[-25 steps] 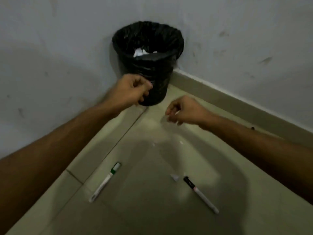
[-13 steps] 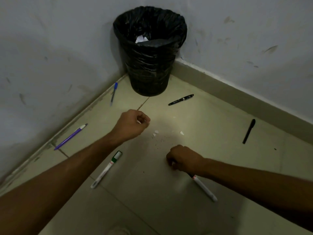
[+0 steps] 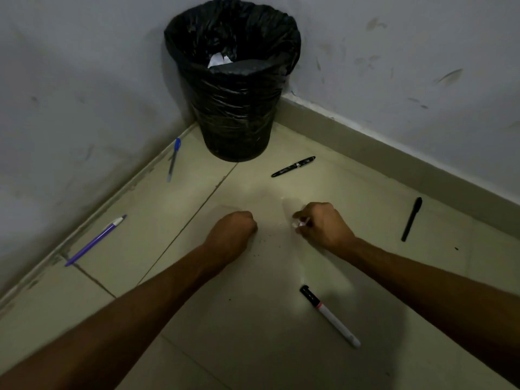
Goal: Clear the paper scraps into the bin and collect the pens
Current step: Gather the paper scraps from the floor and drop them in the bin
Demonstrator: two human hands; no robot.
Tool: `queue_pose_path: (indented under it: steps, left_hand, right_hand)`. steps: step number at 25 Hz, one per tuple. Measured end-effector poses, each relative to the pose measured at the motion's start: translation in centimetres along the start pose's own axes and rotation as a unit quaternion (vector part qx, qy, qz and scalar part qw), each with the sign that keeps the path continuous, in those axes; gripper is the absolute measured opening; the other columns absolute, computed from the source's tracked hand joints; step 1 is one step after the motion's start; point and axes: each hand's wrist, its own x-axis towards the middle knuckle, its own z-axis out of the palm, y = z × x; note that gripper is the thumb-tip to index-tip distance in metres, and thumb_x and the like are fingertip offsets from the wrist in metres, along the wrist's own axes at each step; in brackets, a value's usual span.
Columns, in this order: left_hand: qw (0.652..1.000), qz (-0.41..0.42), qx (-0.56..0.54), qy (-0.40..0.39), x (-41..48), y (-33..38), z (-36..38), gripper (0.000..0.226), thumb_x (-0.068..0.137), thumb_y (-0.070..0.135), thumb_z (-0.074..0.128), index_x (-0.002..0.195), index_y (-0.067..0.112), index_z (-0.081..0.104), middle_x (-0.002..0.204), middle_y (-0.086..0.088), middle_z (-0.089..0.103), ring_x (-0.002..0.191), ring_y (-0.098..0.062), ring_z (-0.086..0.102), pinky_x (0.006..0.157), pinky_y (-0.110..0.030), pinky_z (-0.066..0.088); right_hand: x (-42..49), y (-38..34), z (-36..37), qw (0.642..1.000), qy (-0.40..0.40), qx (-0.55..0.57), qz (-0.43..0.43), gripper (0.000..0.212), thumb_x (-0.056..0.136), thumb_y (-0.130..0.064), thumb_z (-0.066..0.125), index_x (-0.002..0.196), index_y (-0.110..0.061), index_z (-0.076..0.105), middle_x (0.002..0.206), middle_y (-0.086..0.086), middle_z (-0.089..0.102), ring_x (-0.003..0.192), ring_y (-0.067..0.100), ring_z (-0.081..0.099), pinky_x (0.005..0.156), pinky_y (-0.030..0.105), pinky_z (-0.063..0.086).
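Before you: the bin (image 3: 236, 114) wears crinkled, glossy black plastic; floor tiles (image 3: 253, 347) smooth, faintly sheened; wall (image 3: 394, 52) matt, scuffed paint.

A bin (image 3: 233, 108) stands at 12 o'clock in the room's corner, with crumpled paper (image 3: 219, 60) inside it. At the centre, the left hand (image 3: 233, 229) and right hand (image 3: 323, 223) sit side by side on the floor (image 3: 253, 361), the right pinching a paper scrap (image 3: 299, 223). Around them lie a wall-side pen (image 3: 173, 159) at 11, a skirting pen (image 3: 95, 240) at 9, a bin-side pen (image 3: 293, 166) at 1, an outlying pen (image 3: 411, 219) at 3 and a marker (image 3: 329, 316) at 5.
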Motion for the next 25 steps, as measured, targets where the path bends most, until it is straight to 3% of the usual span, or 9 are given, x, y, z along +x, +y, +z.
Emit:
queue_pose_path:
  steps: [3, 6, 9, 13, 18, 21, 25]
  left_hand:
    - [1.0, 0.015, 0.003, 0.017, -0.1, 0.2, -0.1, 0.029, 0.087, 0.003, 0.053, 0.111, 0.008, 0.067, 0.114, -0.011, 0.062, 0.106, -0.027, 0.057, 0.092, -0.036, 0.047]
    - [0.998, -0.003, -0.036, 0.043, -0.3, 0.1, -0.5, 0.027, 0.09, 0.007, 0.054, 0.112, 0.012, 0.069, 0.113, -0.009, 0.064, 0.104, -0.024, 0.058, 0.093, -0.033, 0.047]
    - [0.986, -0.02, -0.102, 0.129, -0.7, -0.3, -2.4, 0.021, 0.09, 0.011, 0.058, 0.104, 0.012, 0.073, 0.105, -0.006, 0.07, 0.096, -0.02, 0.064, 0.092, -0.031, 0.051]
    - [0.949, -0.067, -0.21, 0.225, -1.8, -0.4, -6.5, 0.015, 0.086, 0.013, 0.068, 0.098, 0.011, 0.077, 0.095, -0.003, 0.076, 0.083, -0.013, 0.07, 0.086, -0.025, 0.055]
    - [0.939, -0.134, -0.241, 0.206, -4.3, -1.6, -6.1, 0.015, 0.085, 0.015, 0.07, 0.098, 0.012, 0.077, 0.095, -0.003, 0.077, 0.079, -0.006, 0.067, 0.084, -0.016, 0.05]
    - [0.931, -0.166, -0.253, 0.203, -4.5, -1.6, -5.7, 0.016, 0.084, 0.015, 0.071, 0.098, 0.011, 0.077, 0.096, -0.004, 0.077, 0.081, -0.009, 0.07, 0.087, -0.021, 0.053]
    - [0.926, -0.169, -0.264, 0.21, -4.5, -1.5, -6.1, 0.015, 0.084, 0.014, 0.071, 0.097, 0.01, 0.078, 0.093, -0.004, 0.077, 0.075, -0.006, 0.066, 0.086, -0.022, 0.055]
  right_hand:
    - [0.4, -0.4, 0.2, 0.999, -0.016, -0.036, -0.032, 0.019, 0.086, -0.016, 0.065, 0.101, -0.01, 0.076, 0.097, 0.004, 0.072, 0.085, 0.022, 0.069, 0.079, 0.036, 0.056]
    - [0.8, -0.8, 0.7, 0.994, -0.025, -0.102, -0.031, 0.018, 0.084, -0.007, 0.057, 0.087, -0.008, 0.074, 0.084, 0.008, 0.072, 0.073, 0.025, 0.067, 0.068, 0.034, 0.055]
    - [1.7, -1.4, 0.8, 0.988, -0.047, -0.143, -0.033, 0.014, 0.085, -0.001, 0.05, 0.079, -0.004, 0.062, 0.075, 0.009, 0.059, 0.068, 0.029, 0.062, 0.061, 0.033, 0.049]
    - [1.8, -1.7, -0.7, 0.996, -0.059, -0.069, -0.005, 0.019, 0.082, -0.007, 0.058, 0.092, -0.009, 0.074, 0.093, 0.009, 0.073, 0.077, 0.023, 0.067, 0.07, 0.03, 0.055]
    - [-2.0, -6.7, 0.6, 0.991, -0.091, 0.019, -0.1, 0.021, 0.084, -0.02, 0.071, 0.103, -0.015, 0.076, 0.103, -0.001, 0.076, 0.088, 0.011, 0.07, 0.084, 0.019, 0.052]
    - [-2.0, -9.5, 2.9, 0.98, -0.131, 0.0, -0.149, 0.029, 0.087, -0.023, 0.068, 0.115, -0.015, 0.071, 0.11, 0.003, 0.073, 0.094, 0.014, 0.069, 0.088, 0.023, 0.051]
    - [-1.9, -9.7, 4.1, 0.973, -0.188, -0.031, -0.133, 0.037, 0.09, -0.023, 0.063, 0.126, -0.015, 0.064, 0.121, 0.004, 0.069, 0.104, 0.018, 0.064, 0.095, 0.03, 0.049]
